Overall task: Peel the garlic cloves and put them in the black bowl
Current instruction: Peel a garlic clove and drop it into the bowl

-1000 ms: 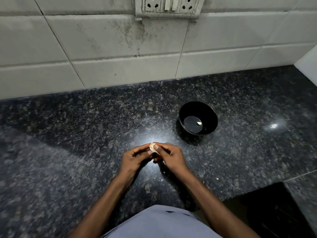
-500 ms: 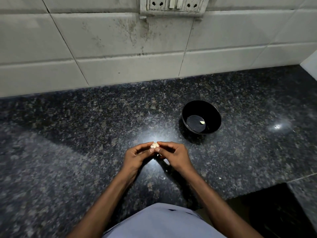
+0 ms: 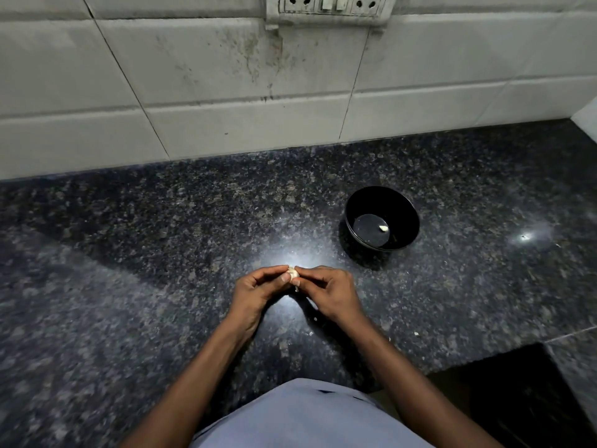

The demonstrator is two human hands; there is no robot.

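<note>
A pale garlic clove (image 3: 292,273) is pinched between the fingertips of both hands, just above the dark granite counter (image 3: 161,240). My left hand (image 3: 258,291) holds it from the left with thumb and forefinger. My right hand (image 3: 326,292) holds it from the right, fingers curled. Most of the clove is hidden by my fingers. The black bowl (image 3: 403,205) stands on the counter up and to the right of my hands, apart from them. One peeled clove (image 3: 383,228) lies on its bottom.
A white tiled wall (image 3: 226,92) runs along the back of the counter, with a socket panel (image 3: 329,8) at the top. Small bits of garlic skin (image 3: 416,333) lie on the counter right of my right forearm. The counter edge drops off at the lower right.
Both hands stay together on the clove, and my fingers have shifted slightly around it. Less of the clove shows now. The bowl has not moved on the counter.
</note>
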